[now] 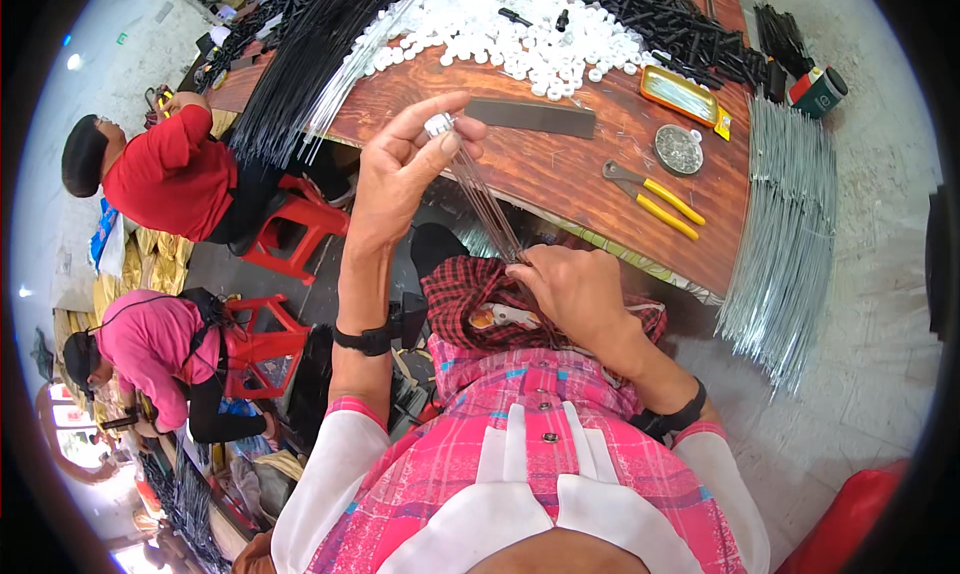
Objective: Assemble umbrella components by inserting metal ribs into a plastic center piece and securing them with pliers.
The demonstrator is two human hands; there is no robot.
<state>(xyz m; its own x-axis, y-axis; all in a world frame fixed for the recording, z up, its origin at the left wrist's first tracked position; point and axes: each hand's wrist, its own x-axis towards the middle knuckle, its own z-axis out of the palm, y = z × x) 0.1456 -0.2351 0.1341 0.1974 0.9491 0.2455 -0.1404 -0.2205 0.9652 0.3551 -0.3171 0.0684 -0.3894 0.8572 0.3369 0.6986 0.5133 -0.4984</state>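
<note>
Raised over the table's near edge, my left hand pinches a small white round plastic piece between thumb and fingers. Thin metal wires slant down from it toward my lap. Lower and to the right, my right hand is closed around the lower part of these wires, above a red-and-black checked cloth. Beyond my left hand, a dark flat bar lies on the wooden table. Whether the wires pass through the white piece is too small to tell.
Yellow-handled pliers, a round dish and a yellow-rimmed tin sit on the table's right. White rings and black parts are heaped behind. Silver wires overhang the right edge. Two people sit at left on red stools.
</note>
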